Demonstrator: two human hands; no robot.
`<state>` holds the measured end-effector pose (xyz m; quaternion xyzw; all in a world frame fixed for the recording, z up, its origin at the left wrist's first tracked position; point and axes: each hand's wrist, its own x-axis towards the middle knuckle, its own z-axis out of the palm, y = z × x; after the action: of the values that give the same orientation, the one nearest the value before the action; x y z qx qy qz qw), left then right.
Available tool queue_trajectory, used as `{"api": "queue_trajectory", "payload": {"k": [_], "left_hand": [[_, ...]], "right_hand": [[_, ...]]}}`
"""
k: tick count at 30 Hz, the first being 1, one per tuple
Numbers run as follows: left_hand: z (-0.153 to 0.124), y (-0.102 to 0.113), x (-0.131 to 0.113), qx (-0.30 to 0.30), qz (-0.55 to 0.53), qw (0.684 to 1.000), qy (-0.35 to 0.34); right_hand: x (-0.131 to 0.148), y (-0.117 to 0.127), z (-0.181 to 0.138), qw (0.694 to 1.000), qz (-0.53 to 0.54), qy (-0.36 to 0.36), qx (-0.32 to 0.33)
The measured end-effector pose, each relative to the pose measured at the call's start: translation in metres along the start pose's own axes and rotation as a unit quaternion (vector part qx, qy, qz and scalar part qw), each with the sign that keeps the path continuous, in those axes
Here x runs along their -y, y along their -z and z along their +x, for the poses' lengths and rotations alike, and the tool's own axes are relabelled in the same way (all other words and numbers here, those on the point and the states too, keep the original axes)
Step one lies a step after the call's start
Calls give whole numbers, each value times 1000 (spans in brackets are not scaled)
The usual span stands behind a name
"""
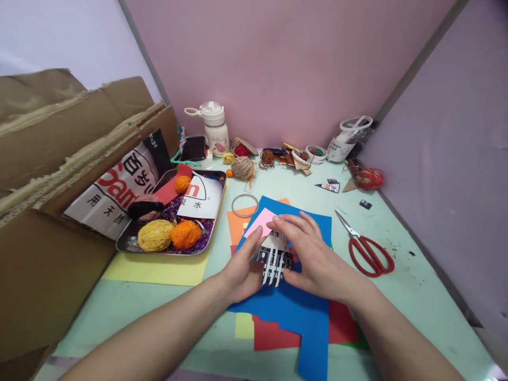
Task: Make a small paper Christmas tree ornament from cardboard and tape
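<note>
Between my two hands is a small black-and-white printed piece of card with narrow white strips running down it. My left hand grips its left edge, thumb pointing up. On the other side my right hand curls over the top and right edge, hiding part of the print. Under the hands lies a large blue sheet with a stepped cut edge. A pink paper piece rests on it just beyond the fingers. Red-handled scissors lie to the right of my right hand, blades apart.
At left, a metal tray holds yarn balls and a printed card, beside folded cardboard. A metal ring lies near the blue sheet. Along the back stand a white bottle, a beige yarn ball and a white cup.
</note>
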<state>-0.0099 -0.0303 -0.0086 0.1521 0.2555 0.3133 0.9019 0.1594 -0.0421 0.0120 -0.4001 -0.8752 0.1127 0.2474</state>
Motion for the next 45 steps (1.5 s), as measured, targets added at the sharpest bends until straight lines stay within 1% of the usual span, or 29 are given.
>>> {"api": "queue_trajectory", "payload": {"k": [2,5,9,14,16,19,23,35,45], "left_hand": [[-1,1,-2,33,-11,999,27],[-2,5,-4,57,-27,997,43],[-2,9,-6,71,-41,996,22],[-2,8,-9,98,-57,993,9],[-3,5,-10,92,-59,994,-15],[-4,1,-12,65,-44,996,-49],[-5,-2,-11,42,-25,997,-66],[-4,4,-7,49,23,996,-71],[-3,5,-6,64,24,995,-76]], "right_hand": [[0,3,0,1000,4,-11,-6],[0,6,0,1000,13,-27,-3],[0,9,-3,999,34,-23,5],[3,9,-3,998,42,-23,-34],[5,6,-2,998,36,-35,-50],[8,-1,-2,995,33,-51,-77],[12,-6,-2,994,33,-60,-85],[14,-5,-1,994,38,-53,-85],[14,-4,-1,994,39,-58,-80]]}}
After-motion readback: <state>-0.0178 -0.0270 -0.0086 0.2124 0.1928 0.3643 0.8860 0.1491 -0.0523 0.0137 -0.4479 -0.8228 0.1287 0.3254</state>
